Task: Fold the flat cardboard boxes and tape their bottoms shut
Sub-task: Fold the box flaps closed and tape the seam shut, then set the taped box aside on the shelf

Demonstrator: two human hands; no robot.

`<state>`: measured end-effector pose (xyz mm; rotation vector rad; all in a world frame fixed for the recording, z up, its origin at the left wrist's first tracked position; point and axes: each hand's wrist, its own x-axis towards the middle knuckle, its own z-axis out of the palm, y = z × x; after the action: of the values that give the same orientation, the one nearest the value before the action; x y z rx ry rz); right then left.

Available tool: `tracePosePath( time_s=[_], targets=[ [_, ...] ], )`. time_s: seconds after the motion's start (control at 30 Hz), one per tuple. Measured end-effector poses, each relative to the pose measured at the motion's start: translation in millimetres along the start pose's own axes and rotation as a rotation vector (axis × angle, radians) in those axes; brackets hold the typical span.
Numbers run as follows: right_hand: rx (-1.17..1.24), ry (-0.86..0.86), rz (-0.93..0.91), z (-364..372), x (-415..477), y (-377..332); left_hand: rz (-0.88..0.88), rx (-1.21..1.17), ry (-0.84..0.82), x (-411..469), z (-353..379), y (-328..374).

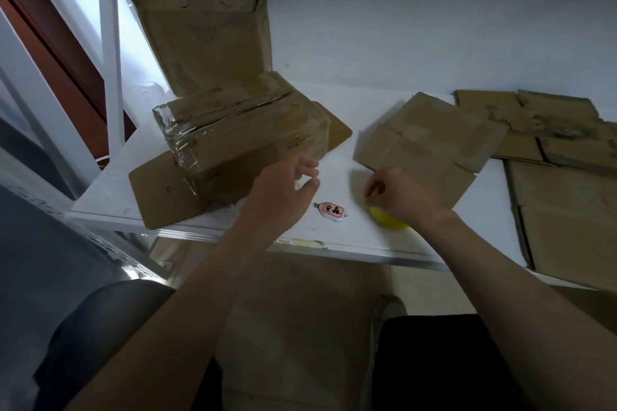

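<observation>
- Tabletop [347, 243], white, set against a white wall, carries all the cardboard.
- Flat cardboard boxes [567, 210] lie overlapping along its right side, well apart from both hands.
- Open box [207, 43] stands at the back left, tilted against the wall, its flaps up.
- Taped box [240, 130] sits in front of that one and touches it. It is bottom up, shiny clear tape runs over its top seam and down its sides, and its lower flaps spread flat on the table.
- One more flat box [430, 137] lies mid-table, its near edge just beyond the right hand.
- Left hand [280, 197] hovers just beside the taped box's near right corner, fingers loosely bent, thumb and forefinger apart, gripping nothing.
- Right hand [404, 197] curls its fingers around a yellow object [389, 222] that rests on the table. The hand hides most of it, so what it is cannot be told.
- Small white cutter [332, 211] with a pink label lies between the two hands, touched by neither.
</observation>
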<state>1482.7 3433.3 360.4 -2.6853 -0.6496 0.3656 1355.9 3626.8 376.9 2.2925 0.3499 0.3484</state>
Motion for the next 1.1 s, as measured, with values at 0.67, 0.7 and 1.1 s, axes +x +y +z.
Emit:
tracePosePath(
  time_s=[0.67, 0.7, 1.1],
  targets=[
    [0.378, 0.09, -0.067, -12.5, 104.0, -120.7, -0.622, -0.008, 0.183, 43.6, -122.1, -107.8],
    [0.391, 0.089, -0.054, -11.3, 108.3, -123.3, -0.652, -0.001, 0.174, 49.2, -123.0, -111.8],
    [0.721, 0.125, 0.075, -24.2, 106.8, -128.5, -0.43, -0.403, 0.371, 58.3, -139.4, -108.0]
  ],
)
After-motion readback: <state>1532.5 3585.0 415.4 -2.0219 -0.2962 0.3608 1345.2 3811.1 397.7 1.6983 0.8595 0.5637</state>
